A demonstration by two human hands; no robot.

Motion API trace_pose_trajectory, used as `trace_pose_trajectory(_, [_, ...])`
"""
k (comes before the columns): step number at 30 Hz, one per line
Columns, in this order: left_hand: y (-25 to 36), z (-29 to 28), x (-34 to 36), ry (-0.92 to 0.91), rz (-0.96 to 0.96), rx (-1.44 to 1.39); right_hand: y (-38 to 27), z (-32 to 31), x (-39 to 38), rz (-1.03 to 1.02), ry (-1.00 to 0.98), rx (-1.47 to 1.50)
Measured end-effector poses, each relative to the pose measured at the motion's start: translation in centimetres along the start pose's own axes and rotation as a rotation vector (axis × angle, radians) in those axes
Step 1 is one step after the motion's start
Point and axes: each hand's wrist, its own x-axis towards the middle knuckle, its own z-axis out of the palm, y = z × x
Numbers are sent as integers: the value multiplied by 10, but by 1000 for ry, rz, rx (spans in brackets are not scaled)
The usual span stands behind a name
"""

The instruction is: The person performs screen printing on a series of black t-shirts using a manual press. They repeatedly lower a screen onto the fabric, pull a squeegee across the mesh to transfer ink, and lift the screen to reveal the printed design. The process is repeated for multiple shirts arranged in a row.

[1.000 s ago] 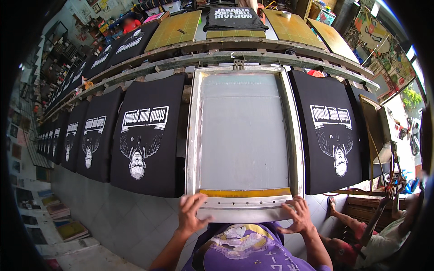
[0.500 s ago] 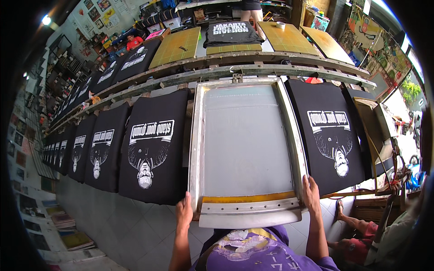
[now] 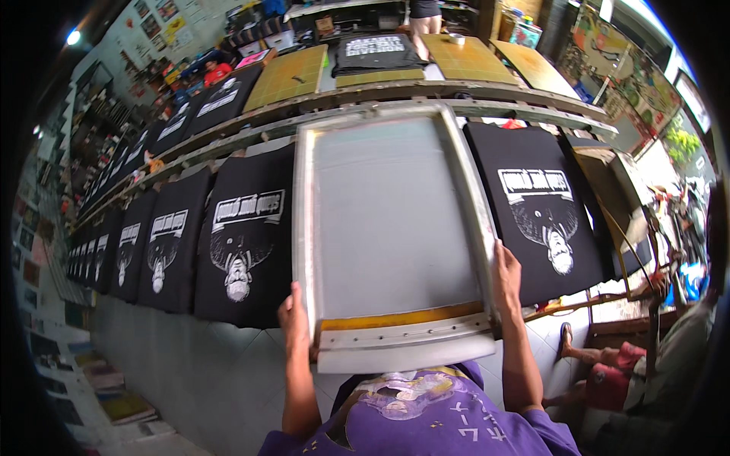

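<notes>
My left hand (image 3: 295,315) and my right hand (image 3: 507,277) are closed on the two long sides of a screen-printing frame (image 3: 470,175), near its close end. Its metal rim looks slightly blurred, and a grey mesh (image 3: 395,220) fills it. Across the near end lies a squeegee (image 3: 407,338) with an amber blade and a pale metal holder with screws. The frame covers whatever lies under it. Beside it on the left is a black T-shirt (image 3: 209,258) with a white print; another printed black T-shirt (image 3: 532,152) lies on the right.
More printed black shirts (image 3: 169,247) run in a row to the left. Metal rails (image 3: 236,144) pass behind the frame. Beyond stand yellowish boards (image 3: 289,76) and a folded black shirt (image 3: 376,64). At lower right, another person's leg (image 3: 597,357) shows; someone in red (image 3: 217,72) is far left.
My hands have lifted the frame, squeegee with it, up from the bracket at the far rail. It looks larger and nearer. The whole view has shifted slightly.
</notes>
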Motion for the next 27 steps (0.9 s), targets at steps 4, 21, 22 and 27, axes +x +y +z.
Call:
trace_pose_trajectory(4, [-5,-59,-18,170,11,-83,-36,33,-24,-39,-78,10])
trace_pose_trajectory(21, [-39,-286,-217,550,-202,-131,-94,183,-180,-58,-984,-22])
trace_pose_trajectory(22, [-44,-290,-223,560,-216,-139,-96,184,-185,-55,-1015,-41])
trace_pose_trajectory(27, [-66,-310,-250,606,-250,-185,-95,191,-208,-105,-1023,-54])
